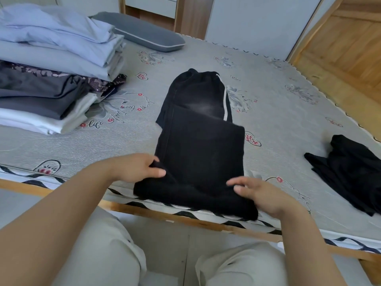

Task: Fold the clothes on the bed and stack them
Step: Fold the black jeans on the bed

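Black trousers with a white side stripe lie lengthwise on the bed, waistband far, lower legs folded back over the near part. My left hand pinches the fabric at the fold's near left corner, thumb on top. My right hand holds the near right part of the fold, fingers partly curled over the cloth. A stack of folded clothes in pale blue, grey, patterned and white sits at the left. A crumpled black garment lies at the right.
A grey pillow lies at the bed's far left, beyond the stack. The wooden bed frame edge runs just in front of my knees. A wooden floor shows beyond the bed's right side.
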